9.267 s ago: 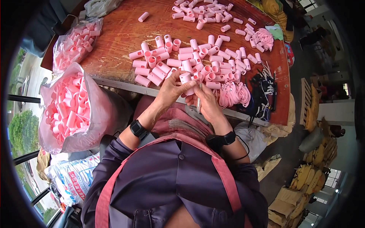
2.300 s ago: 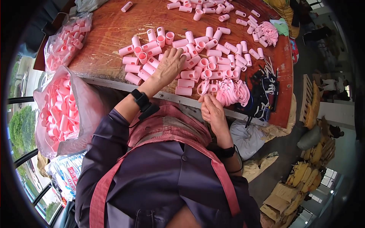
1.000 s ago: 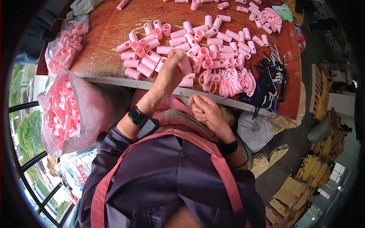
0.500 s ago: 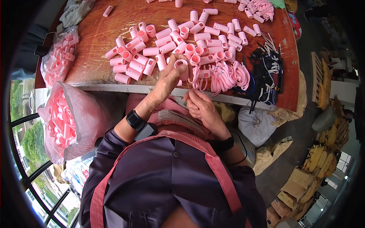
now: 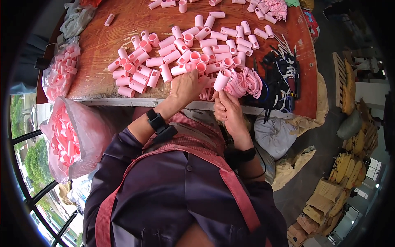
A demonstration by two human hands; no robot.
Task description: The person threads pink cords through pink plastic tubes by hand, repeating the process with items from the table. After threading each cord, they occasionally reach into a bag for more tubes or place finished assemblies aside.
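Note:
In my right hand, closed with thumb and fingertips together, is a pink plastic tube, held up at a tilt near the table's front edge. My left hand reaches to the pile just left of it, back of the hand upward. Its fingertips are hidden among pink cords and tubes, so whether it grips anything does not show. Beside the raised tube lies a bundle of pink cords. Several loose pink tubes, some standing and some lying, spread beyond both hands.
The brown wooden table has a pale front edge. Black tools and cords lie at its right. A clear bag of pink parts sits at the left, and a large open sack of pink pieces stands below. A white bundle is under the right edge.
The left hand has gone from holding a tube to reaching into the pile. The right hand has moved slightly right, and a tube is now at its fingertips. The view has shifted slightly.

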